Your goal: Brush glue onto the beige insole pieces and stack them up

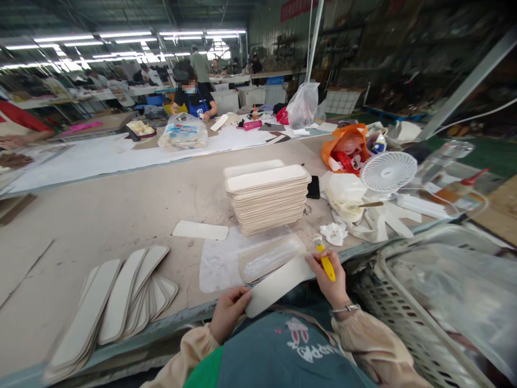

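Note:
A long white panel with rounded ends is held up at the table's front edge. My left hand pinches its left end, thumb on top. At its other end, my right hand grips the panel's edge and also holds a small yellow-handled brush, its head pointing away from me. Just beyond lies another panel with a shiny wet-looking streak, on a thin white sheet. A tall stack of similar panels stands behind it, and a single panel lies to its left.
Fanned panels lie at the front left. To the right are crumpled tissue, a white fan, an orange bag, a phone and scraps. A plastic basket stands beside my right arm. A co-worker sits across the table.

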Motion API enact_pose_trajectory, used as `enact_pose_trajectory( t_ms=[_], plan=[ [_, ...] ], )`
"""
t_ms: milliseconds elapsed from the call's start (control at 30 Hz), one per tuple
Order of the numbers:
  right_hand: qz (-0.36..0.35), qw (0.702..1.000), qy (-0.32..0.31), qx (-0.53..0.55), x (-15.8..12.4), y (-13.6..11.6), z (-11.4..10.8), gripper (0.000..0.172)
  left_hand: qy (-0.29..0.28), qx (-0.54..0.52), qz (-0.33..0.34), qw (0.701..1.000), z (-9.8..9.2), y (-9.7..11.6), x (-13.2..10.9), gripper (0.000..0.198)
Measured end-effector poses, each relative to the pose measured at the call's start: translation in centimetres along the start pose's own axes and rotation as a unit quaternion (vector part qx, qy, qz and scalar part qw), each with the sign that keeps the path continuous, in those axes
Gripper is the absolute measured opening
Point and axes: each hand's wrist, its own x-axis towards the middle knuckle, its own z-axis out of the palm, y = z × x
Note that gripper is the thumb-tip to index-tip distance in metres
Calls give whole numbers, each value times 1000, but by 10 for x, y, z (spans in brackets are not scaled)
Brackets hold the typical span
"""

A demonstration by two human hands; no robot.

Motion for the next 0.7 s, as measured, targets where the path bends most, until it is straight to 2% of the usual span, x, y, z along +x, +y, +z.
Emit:
enact_pose_trajectory(
  t_ms=[133,233,333,500,700],
  plan=[
    [-33,997,-8,-62,23,-3,13,45,77,138,49,986,-11,6,33,33],
    [-52,994,-14,-98,40,1,24,46,110,176,60,976,-18,8,59,28],
    [-64,988,-22,-137,52,9,31,45,131,213,64,966,-21,7,75,28],
    [-54,981,-30,-185,58,20,36,43,142,264,63,952,-20,5,80,25],
    [-58,971,-36,-228,61,32,35,41,125,306,67,941,-19,6,79,22]
  ],
)
